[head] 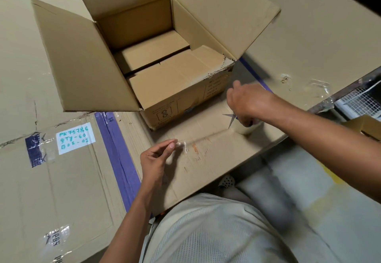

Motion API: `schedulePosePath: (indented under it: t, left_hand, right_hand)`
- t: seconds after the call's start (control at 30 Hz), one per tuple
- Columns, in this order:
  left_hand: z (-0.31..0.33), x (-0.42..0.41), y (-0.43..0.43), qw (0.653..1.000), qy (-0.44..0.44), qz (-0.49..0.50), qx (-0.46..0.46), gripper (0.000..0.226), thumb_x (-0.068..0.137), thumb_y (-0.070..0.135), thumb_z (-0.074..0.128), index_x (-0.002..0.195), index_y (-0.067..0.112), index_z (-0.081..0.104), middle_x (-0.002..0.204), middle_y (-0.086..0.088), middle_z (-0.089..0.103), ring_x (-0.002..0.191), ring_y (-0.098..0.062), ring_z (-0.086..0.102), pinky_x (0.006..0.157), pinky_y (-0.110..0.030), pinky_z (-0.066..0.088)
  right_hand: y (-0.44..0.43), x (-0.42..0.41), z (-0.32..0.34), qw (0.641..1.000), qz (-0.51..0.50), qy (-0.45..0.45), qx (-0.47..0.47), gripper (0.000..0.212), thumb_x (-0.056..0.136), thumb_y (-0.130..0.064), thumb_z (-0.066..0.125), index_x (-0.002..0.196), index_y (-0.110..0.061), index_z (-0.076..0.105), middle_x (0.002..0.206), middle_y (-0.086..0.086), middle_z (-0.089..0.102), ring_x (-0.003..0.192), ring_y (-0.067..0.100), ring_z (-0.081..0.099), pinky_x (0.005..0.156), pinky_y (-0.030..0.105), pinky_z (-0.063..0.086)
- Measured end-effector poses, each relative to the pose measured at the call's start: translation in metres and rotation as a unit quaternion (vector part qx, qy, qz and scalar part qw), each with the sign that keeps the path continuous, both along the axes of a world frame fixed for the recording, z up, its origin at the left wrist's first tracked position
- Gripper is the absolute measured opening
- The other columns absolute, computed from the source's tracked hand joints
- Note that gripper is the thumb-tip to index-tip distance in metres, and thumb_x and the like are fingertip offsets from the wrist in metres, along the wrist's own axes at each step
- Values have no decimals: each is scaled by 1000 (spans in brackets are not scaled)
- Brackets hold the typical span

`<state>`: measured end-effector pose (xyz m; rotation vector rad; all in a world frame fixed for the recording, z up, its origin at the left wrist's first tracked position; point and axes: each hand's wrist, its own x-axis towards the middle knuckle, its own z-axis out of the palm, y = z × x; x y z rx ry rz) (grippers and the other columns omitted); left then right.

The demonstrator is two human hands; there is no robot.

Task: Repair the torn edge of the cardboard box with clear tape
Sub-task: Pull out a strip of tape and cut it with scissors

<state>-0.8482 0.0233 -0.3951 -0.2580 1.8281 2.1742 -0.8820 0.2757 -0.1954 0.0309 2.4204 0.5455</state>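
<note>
An open cardboard box [179,97] stands on flattened cardboard, its flaps spread. Its near right corner is ragged along the torn edge [221,67]. My left hand [156,159] is below the box, thumb and fingers pinching a short strip of clear tape [181,145] that hangs just above the cardboard. To the right, my right hand [247,101] holds small scissors [232,118] with the blades open and pointing down-left. This hand rests over a roll of clear tape [250,128] standing on the cardboard.
Smaller brown boxes [156,54] sit inside the open box. Flattened cardboard sheets [61,180] with purple tape and a white handwritten label [75,138] cover the work surface. A wire rack [358,99] is at the right. My lap is at the bottom edge.
</note>
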Motion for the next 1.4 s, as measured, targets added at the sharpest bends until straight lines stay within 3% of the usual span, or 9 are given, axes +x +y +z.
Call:
schedulePosePath:
  t: [0.1,0.2,0.3,0.43,0.7,0.97,1.07,1.17,1.4]
  left_hand:
    - [-2,0,0,1000,9,0,-4,23,89,2,75,111,-4,76,110,-21,77,112,-39,71,109,-62,48]
    - [-5,0,-1,1000,5,3,13,22,89,2,76,110,-4,77,111,-23,76,113,-41,71,108,-65,47]
    - [-6,1,0,1000,2,13,14,22,89,2,76,110,-3,77,111,-23,76,113,-42,71,108,-65,47]
    - [-5,1,-1,1000,18,18,-2,18,88,2,76,106,1,80,109,-21,78,111,-42,72,107,-64,48]
    - [3,4,-2,998,46,1,-49,19,89,-1,74,106,6,79,104,-9,81,106,-26,75,103,-45,56]
    - [2,4,-4,998,40,3,-41,19,89,-1,74,105,5,79,105,-12,80,108,-30,75,105,-50,54]
    - [1,3,-4,998,43,2,-46,19,89,0,74,107,3,79,105,-11,80,108,-29,74,105,-49,54]
    - [0,5,-4,998,40,1,-45,19,89,1,74,107,2,79,105,-11,80,108,-29,74,105,-50,54]
    - [0,5,-4,998,40,-1,-52,20,89,0,74,109,1,78,106,-11,80,109,-30,74,104,-49,55]
  right_hand:
    - [-3,-10,-1,999,16,-13,31,59,76,-16,83,127,-4,57,122,14,52,65,15,37,55,29,42]
    - [-6,-19,-15,998,34,-34,27,55,73,-28,87,121,-11,67,118,7,64,86,18,60,68,31,51]
    - [-9,-24,-27,996,55,-60,32,51,69,-35,91,112,-15,73,108,2,70,93,18,68,62,31,48]
    - [-10,-22,-31,996,72,-46,25,54,71,-36,90,116,-13,69,107,2,70,95,20,68,66,32,48]
    - [-8,-20,-26,998,66,-19,-4,58,71,-22,91,118,-9,60,107,6,68,94,22,67,70,34,54]
    - [-11,-23,-39,997,51,-51,32,57,74,-41,87,121,-15,69,105,1,67,95,18,67,82,33,58]
    - [-10,-20,-43,997,70,-41,21,60,76,-46,85,124,-16,65,110,1,66,96,17,64,76,30,52]
    - [-10,-17,-49,995,86,-51,9,64,76,-47,84,127,-16,61,114,1,66,99,19,65,72,30,48]
    - [-5,-21,-49,994,96,-60,-9,66,75,-41,86,128,-14,57,115,3,64,100,19,65,79,31,57]
